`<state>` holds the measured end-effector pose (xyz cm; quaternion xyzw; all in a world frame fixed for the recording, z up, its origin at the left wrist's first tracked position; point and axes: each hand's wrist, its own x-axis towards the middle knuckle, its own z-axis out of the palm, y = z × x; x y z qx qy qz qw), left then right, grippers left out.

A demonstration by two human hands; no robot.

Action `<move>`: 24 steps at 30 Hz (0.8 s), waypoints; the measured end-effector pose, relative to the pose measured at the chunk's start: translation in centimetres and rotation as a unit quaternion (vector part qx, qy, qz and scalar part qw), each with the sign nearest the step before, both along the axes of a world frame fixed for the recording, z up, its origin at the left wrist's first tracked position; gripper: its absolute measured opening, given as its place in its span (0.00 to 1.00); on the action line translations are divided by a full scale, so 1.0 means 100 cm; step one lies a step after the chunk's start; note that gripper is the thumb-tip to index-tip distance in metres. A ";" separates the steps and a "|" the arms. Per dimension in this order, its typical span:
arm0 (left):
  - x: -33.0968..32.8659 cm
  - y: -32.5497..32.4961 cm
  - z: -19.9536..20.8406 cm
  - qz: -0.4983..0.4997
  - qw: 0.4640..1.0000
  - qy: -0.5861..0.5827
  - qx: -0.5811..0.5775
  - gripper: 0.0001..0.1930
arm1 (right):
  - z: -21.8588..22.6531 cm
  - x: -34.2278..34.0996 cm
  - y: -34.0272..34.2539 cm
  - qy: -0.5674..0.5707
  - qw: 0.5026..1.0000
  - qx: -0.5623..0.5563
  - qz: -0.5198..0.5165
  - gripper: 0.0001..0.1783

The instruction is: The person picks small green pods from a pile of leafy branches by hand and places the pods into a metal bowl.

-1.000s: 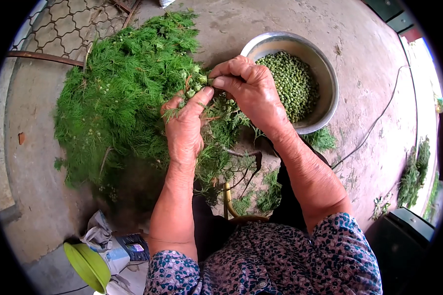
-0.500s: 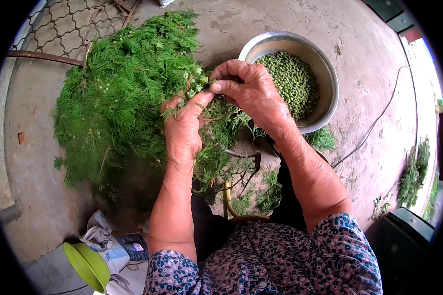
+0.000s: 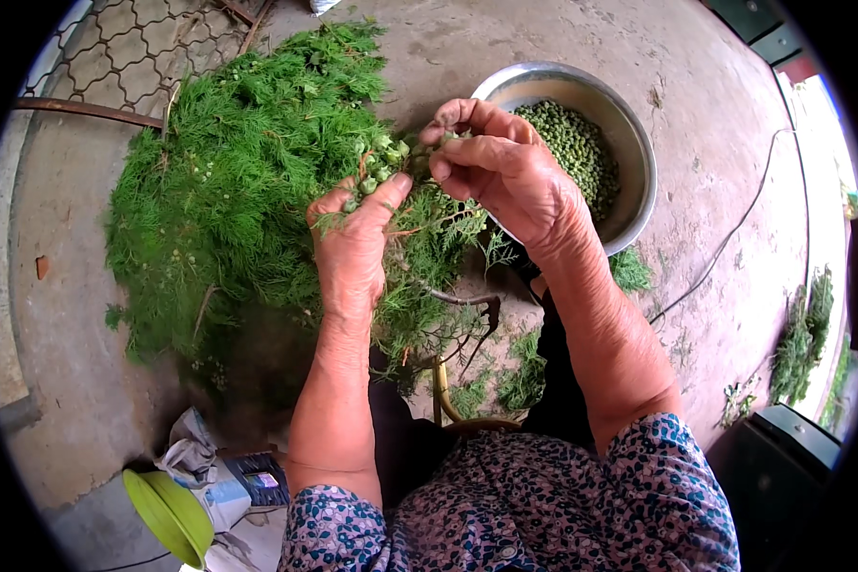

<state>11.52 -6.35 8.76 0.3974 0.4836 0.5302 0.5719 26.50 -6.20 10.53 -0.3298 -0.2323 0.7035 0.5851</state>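
My left hand point(image 3: 357, 234) is closed round a leafy evergreen sprig bearing a cluster of pale green cones point(image 3: 379, 164) above the thumb. Just to its right, my right hand point(image 3: 510, 162) pinches a small green cone point(image 3: 455, 139) between thumb and fingers, apart from the sprig. Behind the right hand stands a wide metal basin point(image 3: 642, 181) holding a heap of small green cones point(image 3: 572, 143); the hand covers part of its near left side. A large pile of feathery green branches point(image 3: 229, 181) spreads on the ground to the left, beyond my left hand.
A bent dark metal piece point(image 3: 491, 310) and loose greenery point(image 3: 522, 372) lie near my knees. At the lower left are a lime-green bowl point(image 3: 167, 515) and crumpled bags point(image 3: 224, 486). A cable point(image 3: 725, 257) crosses the concrete at right, near a dark box point(image 3: 782, 458).
My right hand has drawn away from the sprig, toward the right, with a green cone in its fingers. My left hand stays nearly in place, still holding the sprig.
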 end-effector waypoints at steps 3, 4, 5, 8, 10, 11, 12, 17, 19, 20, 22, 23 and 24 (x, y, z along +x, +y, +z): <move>0.000 0.001 -0.007 0.028 0.993 0.116 0.001 0.05 | -0.006 0.005 0.000 -0.123 0.991 0.060 0.008 0.07; 0.000 -0.001 -0.005 -0.006 0.995 0.101 0.017 0.05 | -0.006 0.003 -0.001 -0.122 0.991 0.060 0.008 0.07; 0.001 -0.002 -0.004 -0.039 0.995 0.086 0.033 0.05 | -0.005 -0.002 -0.002 -0.248 0.965 0.082 -0.012 0.07; 0.005 -0.004 0.001 -0.027 0.990 0.132 0.051 0.04 | -0.009 -0.008 -0.001 -0.437 0.885 0.151 -0.057 0.08; 0.001 -0.003 0.000 -0.043 0.989 0.137 0.036 0.05 | -0.010 -0.008 -0.002 -0.523 0.808 0.256 -0.089 0.10; 0.000 -0.002 -0.002 -0.058 0.988 0.143 0.021 0.08 | -0.008 -0.008 -0.004 -0.513 0.823 0.232 -0.077 0.09; 0.001 -0.002 -0.003 -0.057 0.988 0.143 0.021 0.08 | -0.007 -0.008 -0.004 -0.512 0.823 0.232 -0.077 0.09; 0.002 0.000 -0.003 0.017 0.999 0.033 0.000 0.11 | -0.009 -0.010 -0.003 -0.450 0.875 0.159 -0.074 0.07; 0.005 0.000 -0.005 0.044 0.999 0.006 -0.014 0.13 | -0.010 -0.010 -0.003 -0.453 0.873 0.165 -0.070 0.08; 0.006 0.001 -0.007 0.070 0.997 -0.022 -0.029 0.16 | -0.010 -0.010 -0.004 -0.455 0.871 0.171 -0.066 0.09; 0.002 0.002 -0.014 0.088 0.995 -0.012 -0.037 0.19 | -0.005 -0.012 -0.005 -0.454 0.870 0.183 -0.060 0.09; 0.001 0.003 -0.016 0.105 0.993 -0.004 -0.045 0.21 | -0.003 -0.013 -0.006 -0.454 0.868 0.194 -0.054 0.10; 0.003 0.002 -0.015 0.105 0.993 -0.004 -0.046 0.21 | -0.004 -0.013 -0.006 -0.454 0.868 0.194 -0.054 0.10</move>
